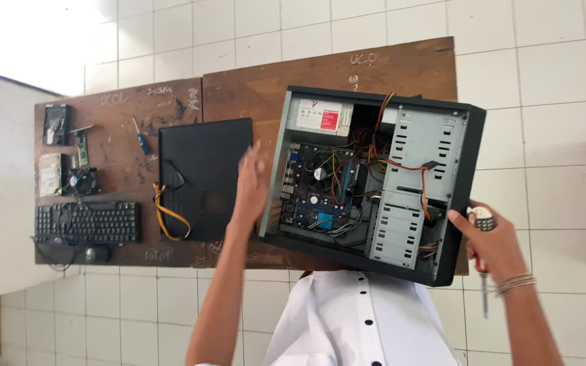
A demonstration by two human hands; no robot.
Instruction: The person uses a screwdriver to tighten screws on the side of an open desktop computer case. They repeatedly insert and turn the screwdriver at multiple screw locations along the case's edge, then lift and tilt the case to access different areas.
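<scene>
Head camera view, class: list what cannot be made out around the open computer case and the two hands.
- Head view: the underside of the computer case faces away.
- The left hand is motion-blurred; whether it touches the case is unclear.
- The right hand covers most of the screwdriver handle.
- Parts beside the keyboard are too small to identify.
- The black side panel hides the table beneath it.
</scene>
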